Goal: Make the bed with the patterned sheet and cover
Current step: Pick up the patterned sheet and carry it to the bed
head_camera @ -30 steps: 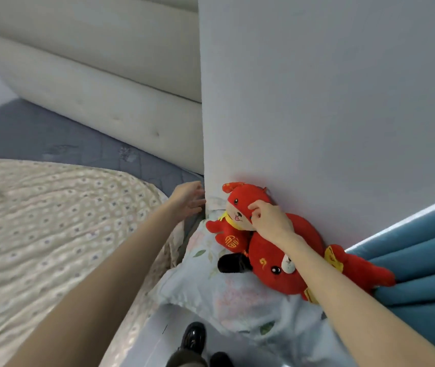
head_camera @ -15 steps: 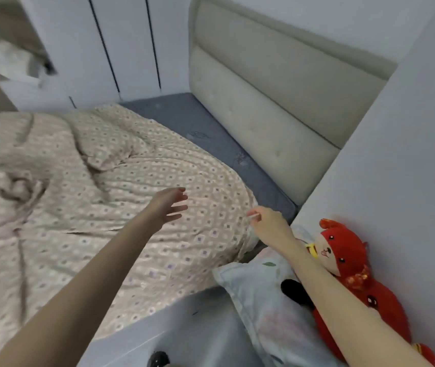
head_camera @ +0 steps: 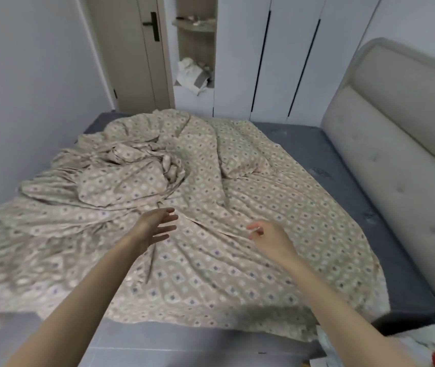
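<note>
Our left hand (head_camera: 155, 229) is spread and our right hand (head_camera: 269, 238) is loosely curled, both holding nothing and reaching over the patterned sheet (head_camera: 237, 260), which lies rumpled across the grey mattress (head_camera: 317, 154), bunched up at far left, padded headboard (head_camera: 396, 154) on the right.

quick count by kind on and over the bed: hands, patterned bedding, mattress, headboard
hands: 2 (left hand, right hand)
patterned bedding: 1 crumpled heap
mattress: 1
headboard: 1
total: 5
</note>
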Demonstrator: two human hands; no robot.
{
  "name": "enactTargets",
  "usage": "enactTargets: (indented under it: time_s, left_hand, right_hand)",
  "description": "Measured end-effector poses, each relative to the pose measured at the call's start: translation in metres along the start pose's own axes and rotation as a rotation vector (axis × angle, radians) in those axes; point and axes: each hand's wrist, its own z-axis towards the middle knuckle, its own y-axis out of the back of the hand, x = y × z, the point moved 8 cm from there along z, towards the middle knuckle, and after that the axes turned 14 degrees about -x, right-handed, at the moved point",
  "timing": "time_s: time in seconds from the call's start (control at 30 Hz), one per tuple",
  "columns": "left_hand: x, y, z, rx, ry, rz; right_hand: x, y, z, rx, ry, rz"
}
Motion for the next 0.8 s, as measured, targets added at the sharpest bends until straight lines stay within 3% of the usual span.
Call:
enactTargets:
  time_s: [0.33,0.8]
  left_hand:
    - [-0.017,0.171,0.104,-0.136,0.050,-0.055]
    - [-0.050,0.236,0.297,-0.268,0.146,-0.084]
  right_hand:
    - [0.148,-0.170,0.072,0.145,0.086,-0.039]
    - [0.249,-0.350,0.259,0.395,0.063,-0.074]
